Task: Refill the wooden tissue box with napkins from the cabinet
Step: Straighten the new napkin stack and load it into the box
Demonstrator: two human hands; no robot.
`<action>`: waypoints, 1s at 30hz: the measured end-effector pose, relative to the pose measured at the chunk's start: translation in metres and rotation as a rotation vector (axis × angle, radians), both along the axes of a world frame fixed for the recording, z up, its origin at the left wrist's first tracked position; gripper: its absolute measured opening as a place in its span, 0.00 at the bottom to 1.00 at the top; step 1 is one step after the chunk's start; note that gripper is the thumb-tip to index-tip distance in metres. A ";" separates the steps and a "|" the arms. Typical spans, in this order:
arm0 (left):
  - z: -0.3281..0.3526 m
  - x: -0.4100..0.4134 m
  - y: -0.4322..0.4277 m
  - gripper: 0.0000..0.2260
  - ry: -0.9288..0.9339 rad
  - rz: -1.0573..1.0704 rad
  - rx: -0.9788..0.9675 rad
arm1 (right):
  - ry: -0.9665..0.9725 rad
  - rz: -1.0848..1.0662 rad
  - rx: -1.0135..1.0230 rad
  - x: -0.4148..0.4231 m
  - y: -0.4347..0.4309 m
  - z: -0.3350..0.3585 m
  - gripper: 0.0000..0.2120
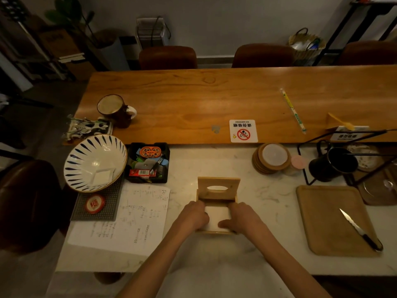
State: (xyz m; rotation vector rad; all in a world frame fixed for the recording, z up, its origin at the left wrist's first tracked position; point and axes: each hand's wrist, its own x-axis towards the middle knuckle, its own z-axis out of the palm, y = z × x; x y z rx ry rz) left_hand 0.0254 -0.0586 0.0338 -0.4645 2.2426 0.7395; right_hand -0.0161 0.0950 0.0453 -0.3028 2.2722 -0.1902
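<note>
Low in the middle of the frame, the wooden tissue box [214, 232] sits on the pale, marble-veined tabletop [268, 201]. Its flat lid [233, 188] is tipped upright at the far side, showing its oval slot. A square white stack of napkins [217, 216] lies in the open box between the two hands. The left hand [194, 216] has its fingers curled down over the stack's left edge, with the tips hidden. The right hand [241, 220] lays its thumb across the top of the stack and tucks its fingers down the right side, so both hands appear clamped on the napkins rather than spread apart. The step looks like seating the stack. It would go best with the stack kept square to the walls and lowered evenly on both sides. The top sheet should stay flat and centred where the slot will land, and the fingers should slip out without dragging any corners up. The paper is soft and will likely crumple if forced. The box is rigid, smooth light wood with thin straight walls, so a skewed stack could catch on a rim. To the lower right, a rounded wooden board [322, 222] carries a serrated knife [356, 227], well apart from the box.
</note>
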 end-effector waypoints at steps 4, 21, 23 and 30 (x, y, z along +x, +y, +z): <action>0.002 0.000 0.001 0.11 0.008 -0.006 -0.008 | 0.011 -0.008 -0.014 0.000 0.000 0.000 0.26; 0.004 0.020 0.002 0.28 0.040 -0.067 0.002 | 0.051 0.071 -0.081 0.010 0.010 -0.002 0.30; 0.004 0.021 0.003 0.28 0.059 -0.069 -0.038 | 0.069 0.086 -0.061 0.011 0.009 -0.001 0.28; 0.007 0.024 -0.007 0.33 0.069 -0.136 0.078 | 0.037 0.076 -0.106 0.013 0.015 0.001 0.31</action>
